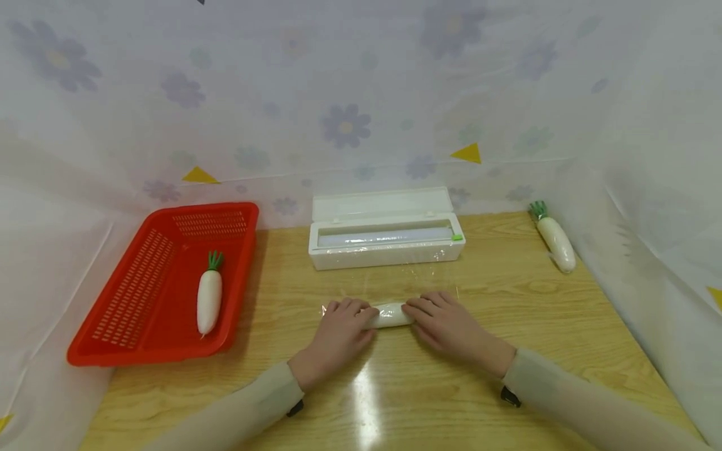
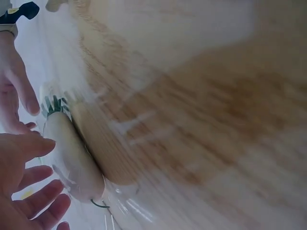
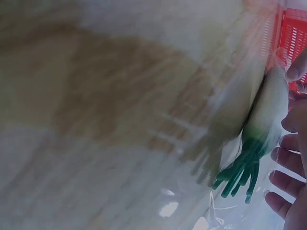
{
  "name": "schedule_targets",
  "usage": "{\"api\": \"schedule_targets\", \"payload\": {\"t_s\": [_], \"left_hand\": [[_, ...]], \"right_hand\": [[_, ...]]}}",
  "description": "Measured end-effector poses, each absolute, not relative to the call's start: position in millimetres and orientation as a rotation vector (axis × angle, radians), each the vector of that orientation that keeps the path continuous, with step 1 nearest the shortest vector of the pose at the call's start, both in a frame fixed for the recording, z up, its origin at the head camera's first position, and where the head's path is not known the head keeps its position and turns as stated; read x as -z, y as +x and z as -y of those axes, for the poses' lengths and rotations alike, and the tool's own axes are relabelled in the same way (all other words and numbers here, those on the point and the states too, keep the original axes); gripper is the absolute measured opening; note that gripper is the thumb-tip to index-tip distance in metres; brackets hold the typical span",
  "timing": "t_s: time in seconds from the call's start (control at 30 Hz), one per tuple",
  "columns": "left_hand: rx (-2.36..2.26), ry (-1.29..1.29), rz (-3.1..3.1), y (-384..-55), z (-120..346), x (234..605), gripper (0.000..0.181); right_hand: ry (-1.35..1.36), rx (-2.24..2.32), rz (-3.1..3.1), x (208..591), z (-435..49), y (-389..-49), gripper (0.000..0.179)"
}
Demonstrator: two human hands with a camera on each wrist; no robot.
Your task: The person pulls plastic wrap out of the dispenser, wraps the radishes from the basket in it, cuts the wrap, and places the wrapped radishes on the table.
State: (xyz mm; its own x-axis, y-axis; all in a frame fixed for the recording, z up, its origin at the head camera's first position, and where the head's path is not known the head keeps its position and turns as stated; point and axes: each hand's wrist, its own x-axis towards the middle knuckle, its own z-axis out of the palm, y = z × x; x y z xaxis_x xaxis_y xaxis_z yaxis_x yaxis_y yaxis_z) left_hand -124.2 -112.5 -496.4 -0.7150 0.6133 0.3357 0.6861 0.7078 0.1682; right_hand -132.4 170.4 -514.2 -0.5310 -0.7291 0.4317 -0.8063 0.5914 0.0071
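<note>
A white radish [image 1: 391, 315] lies crosswise on the table, with shiny clear plastic film around it. My left hand [image 1: 341, 329] rests over its left end, and my right hand [image 1: 451, 329] over its right end. In the left wrist view, loosely spread fingers [image 2: 50, 191] lie alongside the radish [image 2: 72, 153], whose thin root tip points down. The right wrist view shows its green leaf stubs [image 3: 242, 167] beside my spread, slightly bent right fingers [image 3: 283, 182]. From above, my hands hide both radish ends.
Behind the hands stands an open white film box [image 1: 389, 255] with a roll [image 1: 389, 237] inside; film stretches from it over the table. At left, a red basket [image 1: 239, 313] contains another radish [image 1: 210, 300]. A third, film-wrapped radish [image 1: 555, 243] lies near the right edge.
</note>
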Motion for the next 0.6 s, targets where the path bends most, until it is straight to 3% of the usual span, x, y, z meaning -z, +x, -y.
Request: {"api": "schedule_targets", "payload": {"t_s": [0.27,0.6], "left_hand": [[0.324,-0.978,2.742,-127.6,110.7,494.2,0.031],[0.281,-0.927,2.806,-142.1,106.4,498.8,0.043]], "right_hand": [[1.159,-0.311,2.557,514.0,-164.8,-135.4,0.043],[1.117,-0.309,2.619,516.6,-158.8,-149.3,0.056]]}}
